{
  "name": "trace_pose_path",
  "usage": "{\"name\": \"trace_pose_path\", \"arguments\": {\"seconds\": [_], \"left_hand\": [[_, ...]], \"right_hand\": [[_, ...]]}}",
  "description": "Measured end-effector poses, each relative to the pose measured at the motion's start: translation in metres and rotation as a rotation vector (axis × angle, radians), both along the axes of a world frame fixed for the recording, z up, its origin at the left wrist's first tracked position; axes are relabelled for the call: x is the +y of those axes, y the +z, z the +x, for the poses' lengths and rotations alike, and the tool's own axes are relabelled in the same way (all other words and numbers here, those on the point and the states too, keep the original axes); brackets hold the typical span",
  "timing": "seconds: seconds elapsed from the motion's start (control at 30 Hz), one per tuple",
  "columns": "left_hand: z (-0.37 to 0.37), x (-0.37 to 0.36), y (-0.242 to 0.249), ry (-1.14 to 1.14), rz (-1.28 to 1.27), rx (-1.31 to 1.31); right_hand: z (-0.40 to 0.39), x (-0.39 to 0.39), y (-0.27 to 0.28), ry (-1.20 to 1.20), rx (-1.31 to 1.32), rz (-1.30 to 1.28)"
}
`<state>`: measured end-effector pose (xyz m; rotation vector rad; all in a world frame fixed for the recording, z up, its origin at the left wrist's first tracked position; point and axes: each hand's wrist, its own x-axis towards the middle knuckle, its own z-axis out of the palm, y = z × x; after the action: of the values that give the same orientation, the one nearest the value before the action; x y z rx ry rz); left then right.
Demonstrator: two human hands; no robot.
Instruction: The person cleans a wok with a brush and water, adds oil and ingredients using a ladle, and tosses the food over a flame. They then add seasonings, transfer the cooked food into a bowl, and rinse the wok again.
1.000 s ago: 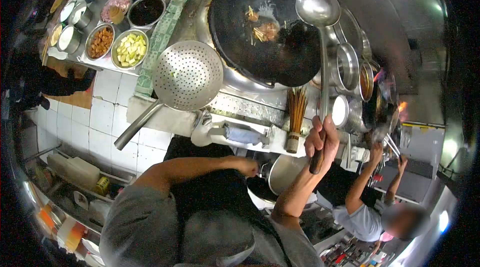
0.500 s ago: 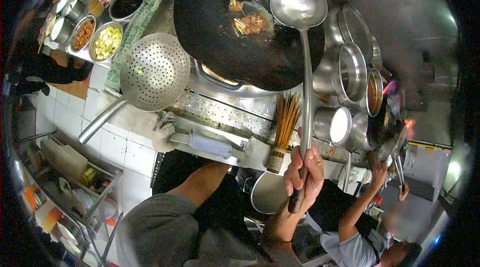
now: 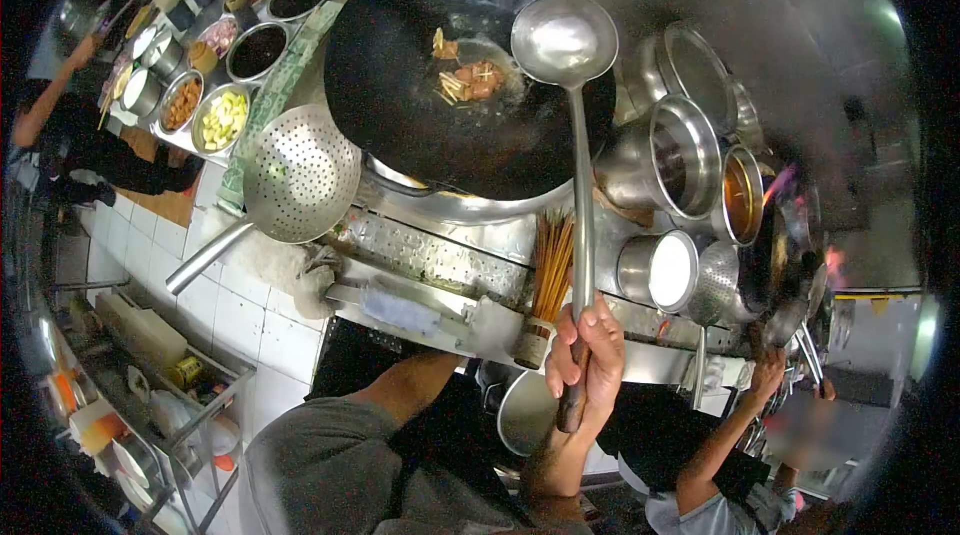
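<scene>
My right hand is closed around the dark handle end of a long steel ladle. The ladle's bowl hangs over the right part of a black wok. Pieces of browned meat with pale sticks lie in the wok beside the bowl, in a little liquid, with faint steam. My left forearm reaches toward the counter's front edge, where its hand is hidden. Below the wok stands a bamboo brush, just left of my right hand.
A perforated strainer rests left of the wok. Ingredient bowls, one with yellow-green chunks, fill the upper left. Steel pots and a white-filled container stand right. Another person's arms reach toward a flaming pan at right; another person stands far left.
The view has shifted, showing more of the upper left and a person's arm there. The ladle keeps about the same place over the wok, still in my right hand.
</scene>
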<state>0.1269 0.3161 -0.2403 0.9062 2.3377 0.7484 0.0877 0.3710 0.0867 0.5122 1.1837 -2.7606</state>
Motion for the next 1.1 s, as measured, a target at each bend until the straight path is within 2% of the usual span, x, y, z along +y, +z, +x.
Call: {"name": "trace_pose_path", "arguments": {"seconds": [0.47, 0.7, 0.87, 1.1], "left_hand": [[0.000, -0.010, 0.003, 0.037, 0.048, 0.015], [-0.001, -0.015, 0.009, 0.063, 0.084, 0.019], [0.003, -0.023, 0.010, 0.097, 0.131, 0.025], [-0.009, -0.057, 0.014, 0.185, 0.232, 0.074]], "right_hand": [[-0.001, -0.011, 0.005, 0.007, -0.032, 0.087], [-0.017, -0.021, 0.007, 0.003, -0.034, 0.002], [-0.021, -0.032, 0.004, 0.028, -0.008, 0.170], [-0.020, -0.036, 0.013, -0.015, -0.070, 0.243]]}}
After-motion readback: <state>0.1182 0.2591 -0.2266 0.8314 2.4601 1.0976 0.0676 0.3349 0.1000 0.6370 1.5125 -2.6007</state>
